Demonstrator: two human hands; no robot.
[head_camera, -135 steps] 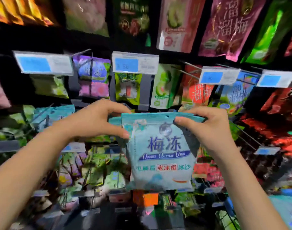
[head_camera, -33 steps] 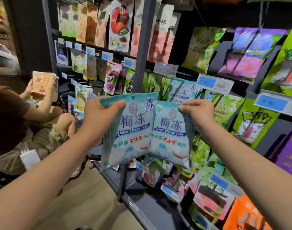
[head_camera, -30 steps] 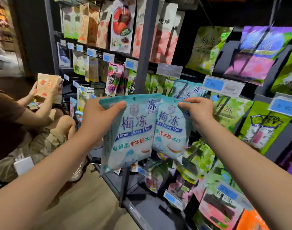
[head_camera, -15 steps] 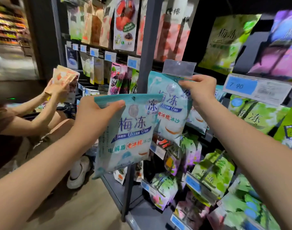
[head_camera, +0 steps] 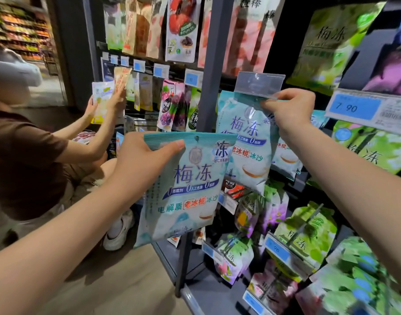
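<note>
Hanging pouch [head_camera: 245, 142], likely light, soft, slippery: right hand [head_camera: 290, 110] fingers pinch its top seam, the surest hold; left hand [head_camera: 147, 160] fingers pinch second pouch [head_camera: 188, 189] likewise.

We see the near pouch [head_camera: 185, 189] pale blue fading to white, with a teal striped top band, dark blue characters and a red-outlined label. The far pouch [head_camera: 245, 142] at one o'clock carries the same print. At three o'clock the price tag [head_camera: 354, 108] is bright blue; the blurred pouch [head_camera: 393, 71] at two o'clock seems purple.
</note>
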